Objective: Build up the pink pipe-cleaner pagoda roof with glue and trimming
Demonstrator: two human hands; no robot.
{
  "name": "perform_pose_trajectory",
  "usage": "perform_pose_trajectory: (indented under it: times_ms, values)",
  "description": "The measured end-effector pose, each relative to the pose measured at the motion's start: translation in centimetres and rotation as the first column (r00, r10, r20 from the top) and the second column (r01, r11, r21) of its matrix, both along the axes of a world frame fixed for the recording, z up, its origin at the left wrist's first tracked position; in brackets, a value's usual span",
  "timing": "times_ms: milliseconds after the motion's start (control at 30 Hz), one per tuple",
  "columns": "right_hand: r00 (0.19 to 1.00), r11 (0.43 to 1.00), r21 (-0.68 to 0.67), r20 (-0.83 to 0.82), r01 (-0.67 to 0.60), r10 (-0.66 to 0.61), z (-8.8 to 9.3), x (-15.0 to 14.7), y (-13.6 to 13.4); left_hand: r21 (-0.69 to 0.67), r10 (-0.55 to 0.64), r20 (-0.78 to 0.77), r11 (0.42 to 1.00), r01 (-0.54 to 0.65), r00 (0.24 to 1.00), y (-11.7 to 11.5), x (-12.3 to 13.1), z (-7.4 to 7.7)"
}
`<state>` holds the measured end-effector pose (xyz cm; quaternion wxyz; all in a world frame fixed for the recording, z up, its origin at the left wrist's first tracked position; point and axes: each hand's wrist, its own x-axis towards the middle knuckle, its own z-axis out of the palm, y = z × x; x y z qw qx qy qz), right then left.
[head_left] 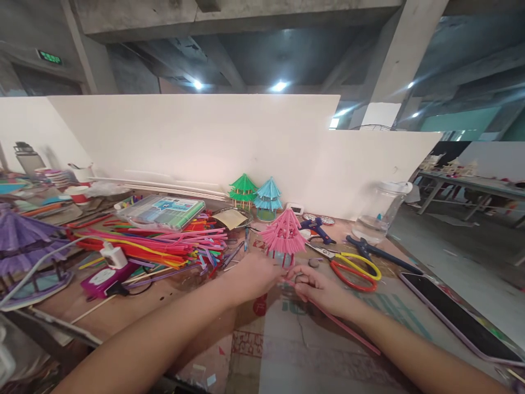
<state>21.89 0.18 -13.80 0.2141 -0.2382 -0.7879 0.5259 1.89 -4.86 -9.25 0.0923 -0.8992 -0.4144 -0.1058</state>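
Observation:
A small pink pavilion made of straws [284, 235] stands on the table just beyond my hands. My left hand [253, 273] is closed and reaches toward its base, fingertips meeting my right hand. My right hand [318, 285] pinches one end of a long pink straw [348, 328] that trails back toward me along my right forearm. Both hands touch at the straw's tip, right in front of the pavilion's base.
A heap of coloured straws [164, 249] and a clear plastic box [164, 212] lie to the left. Green [243, 189] and blue [267, 196] pavilions stand by the white board. Scissors [353, 265], a glue gun [315, 227], a jar [379, 210] and a phone [459, 317] sit to the right.

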Motion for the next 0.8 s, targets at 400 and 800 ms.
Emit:
perform_pose_trajectory:
  times_ms: [400,800]
  values:
    - [0.947,0.976,0.218,0.31,0.018,-0.086,5.5,4.1,1.8,-0.151,0.175,0.065,0.975,-0.163,0.983,1.3,-1.9,1.3]
    - [0.952,0.908,0.416,0.258,0.048,-0.168,5.5,2.9,0.2,0.002,0.162,0.099,0.987,-0.163,0.982,-0.6,0.9,0.4]
